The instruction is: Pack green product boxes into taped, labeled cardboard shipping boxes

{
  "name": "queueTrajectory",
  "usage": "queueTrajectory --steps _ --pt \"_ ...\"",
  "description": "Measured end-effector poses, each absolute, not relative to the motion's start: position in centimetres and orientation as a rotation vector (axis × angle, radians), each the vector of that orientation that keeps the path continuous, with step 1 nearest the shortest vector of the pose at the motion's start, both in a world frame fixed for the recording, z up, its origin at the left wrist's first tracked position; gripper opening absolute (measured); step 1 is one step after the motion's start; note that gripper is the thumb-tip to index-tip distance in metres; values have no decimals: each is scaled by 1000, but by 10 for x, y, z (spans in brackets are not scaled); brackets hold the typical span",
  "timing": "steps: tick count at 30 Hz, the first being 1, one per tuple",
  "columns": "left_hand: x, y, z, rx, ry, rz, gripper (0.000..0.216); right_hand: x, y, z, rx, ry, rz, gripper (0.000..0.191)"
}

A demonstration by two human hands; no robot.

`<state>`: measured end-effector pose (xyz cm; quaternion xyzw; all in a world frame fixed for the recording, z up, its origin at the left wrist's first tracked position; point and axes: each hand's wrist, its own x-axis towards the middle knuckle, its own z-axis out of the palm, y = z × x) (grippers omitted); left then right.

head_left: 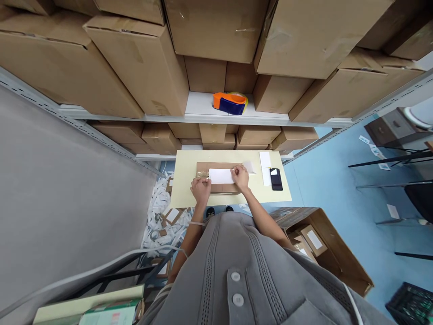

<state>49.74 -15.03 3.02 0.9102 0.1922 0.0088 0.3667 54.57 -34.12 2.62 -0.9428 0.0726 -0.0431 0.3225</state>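
Observation:
A small brown cardboard box (223, 188) lies on the pale yellow table (184, 189), with clear tape across its top at the left. Over its top face is a blank white label (220, 176). The label's left end is pinched in the fingers of my left hand (200, 188). At the opposite end, my right hand (240, 177) has its fingers closed on the label's edge. A translucent slip (249, 167) sticks out just beyond my right hand. To the right on the table are white paper strips (265, 166) and a black phone (276, 179).
Shelves (203, 118) packed with cardboard boxes rise behind the table, with an orange and blue tape dispenser (230, 103) on one. At my right stands a large open carton (341, 253) holding small labelled boxes. White paper scraps (154, 225) litter the floor at left beside the wall.

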Motion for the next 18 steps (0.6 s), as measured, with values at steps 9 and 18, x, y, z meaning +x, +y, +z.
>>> queueTrajectory --steps 9,18 --pt "500 -151 26 2460 502 28 19 546 -335 17 -2574 184 -74 19" --pt "499 -156 25 2543 496 73 22 547 -334 7 -2669 141 -81 21"
